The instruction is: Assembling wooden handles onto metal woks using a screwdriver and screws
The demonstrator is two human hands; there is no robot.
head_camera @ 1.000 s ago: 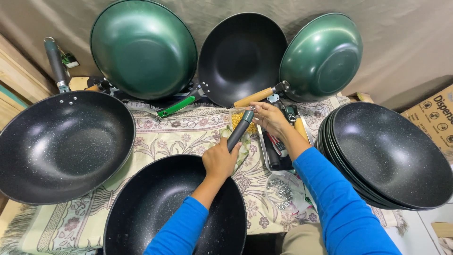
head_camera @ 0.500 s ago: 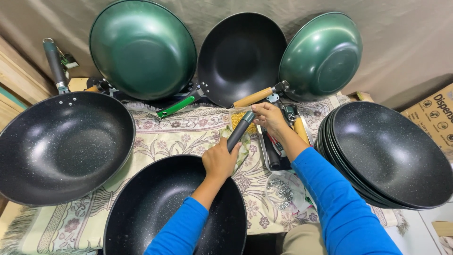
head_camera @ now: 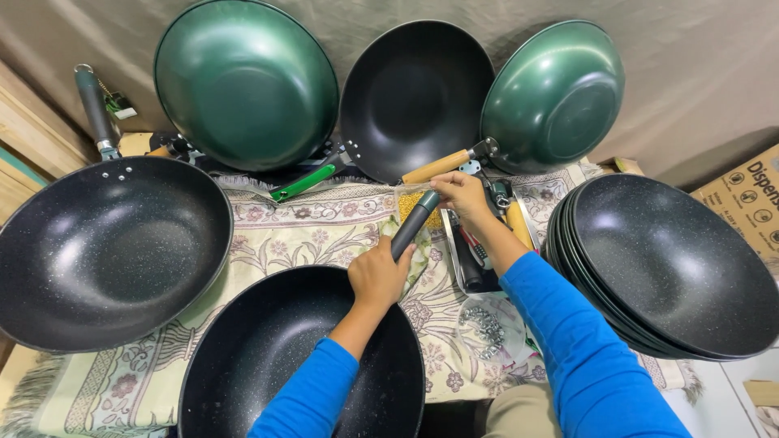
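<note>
A black speckled wok (head_camera: 276, 357) lies on the patterned cloth (head_camera: 300, 231) in front of me. My left hand (head_camera: 379, 276) grips the base of its dark grey handle (head_camera: 414, 223), which points up and away. My right hand (head_camera: 461, 193) rests at the far tip of that handle, fingers curled around the end. Both arms wear blue sleeves. Just beyond the hands lies a small bag of yellow pieces (head_camera: 415, 204).
A large black wok (head_camera: 105, 251) sits at left. Two green woks (head_camera: 243, 81) (head_camera: 556, 97) and a black one (head_camera: 414, 97) lean against the back wall. A stack of black woks (head_camera: 673, 268) stands at right. Tools on a tray (head_camera: 479, 259), loose screws (head_camera: 484, 328), cardboard box (head_camera: 746, 203).
</note>
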